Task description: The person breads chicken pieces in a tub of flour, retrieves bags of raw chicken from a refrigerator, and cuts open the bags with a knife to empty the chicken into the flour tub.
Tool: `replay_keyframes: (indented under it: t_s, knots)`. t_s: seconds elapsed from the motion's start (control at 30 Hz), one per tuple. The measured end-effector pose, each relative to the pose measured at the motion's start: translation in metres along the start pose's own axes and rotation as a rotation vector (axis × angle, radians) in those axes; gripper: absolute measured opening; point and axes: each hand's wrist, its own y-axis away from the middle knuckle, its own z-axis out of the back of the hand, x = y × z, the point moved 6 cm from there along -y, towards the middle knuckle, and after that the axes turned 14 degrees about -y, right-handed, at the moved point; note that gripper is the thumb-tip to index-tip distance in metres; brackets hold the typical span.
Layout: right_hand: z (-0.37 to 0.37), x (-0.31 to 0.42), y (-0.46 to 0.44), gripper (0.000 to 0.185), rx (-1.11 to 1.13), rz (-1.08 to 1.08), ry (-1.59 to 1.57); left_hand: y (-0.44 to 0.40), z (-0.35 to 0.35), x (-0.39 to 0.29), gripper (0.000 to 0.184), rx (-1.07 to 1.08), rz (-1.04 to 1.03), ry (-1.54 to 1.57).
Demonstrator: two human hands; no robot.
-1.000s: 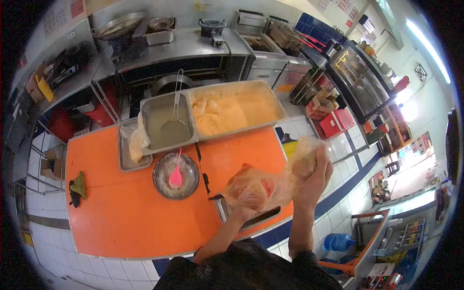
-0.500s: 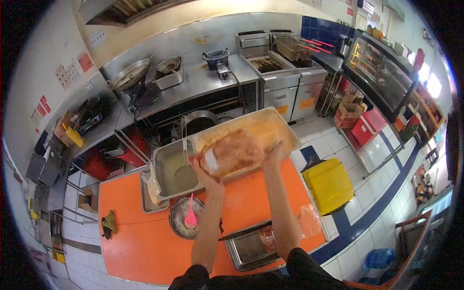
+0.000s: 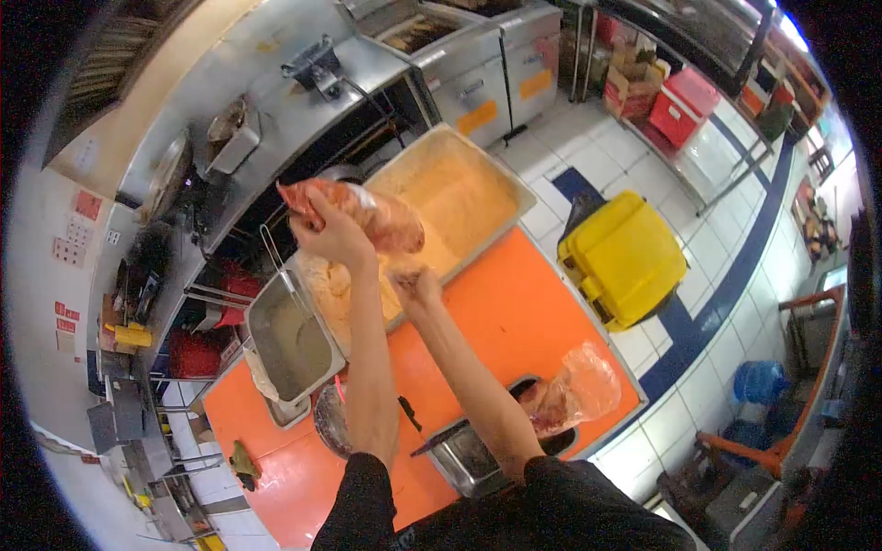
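Note:
My left hand (image 3: 335,234) grips one end of a clear plastic bag of raw meat (image 3: 390,220), raised over a large metal tray (image 3: 514,179). Orange-tinted powder (image 3: 455,197) covers the tray's bottom, with clumps at its near left end. Just below the bag's other end is my right hand (image 3: 415,285), fingers curled closed; whatever it holds is hidden. To the left, a deep metal pan (image 3: 308,381) contains cloudy liquid and a long-handled strainer (image 3: 276,248). A bowl (image 3: 331,422) lies partly behind my left forearm.
On the orange table (image 3: 496,303), another plastic bag with meat (image 3: 574,390) lies near a small metal tray (image 3: 464,459) by my body. A yellow-lidded bin (image 3: 625,257) stands beyond the right edge. Fryers (image 3: 469,92) and a steel counter (image 3: 367,60) stand behind.
The view has turned. The bag, earlier between both hands above the tray, now hangs from my left hand, tilted down to the right. My right hand has come away from its end, lower down.

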Motion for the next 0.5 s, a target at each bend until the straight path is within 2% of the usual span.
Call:
replay_keyframes:
  t_s: [0.07, 0.17, 0.27, 0.3, 0.4, 0.5]
  knots:
    - [0.007, -0.008, -0.01, 0.011, -0.104, -0.006, -0.044, 0.0, -0.023, 0.005, 0.048, 0.04, -0.064, -0.05]
    - [-0.017, 0.005, -0.002, 0.016, -0.216, -0.015, -0.042, 0.002, -0.029, -0.005, 0.052, 0.273, -0.07, -0.149]
    - [-0.013, 0.017, -0.012, 0.02, -0.164, 0.006, -0.073, 0.005, -0.022, -0.014, 0.056, 0.151, -0.197, -0.223]
    - [-0.006, 0.016, -0.02, 0.022, -0.14, -0.017, -0.083, 0.002, -0.03, -0.007, 0.056, 0.238, -0.136, -0.211]
    - [0.001, 0.02, -0.017, 0.021, -0.113, -0.057, 0.068, -0.002, -0.04, 0.008, 0.056, 0.265, -0.267, -0.254]
    - [-0.027, 0.033, -0.003, 0.013, -0.031, -0.067, -0.039, -0.016, -0.036, -0.06, 0.053, 0.21, -0.269, -0.135]
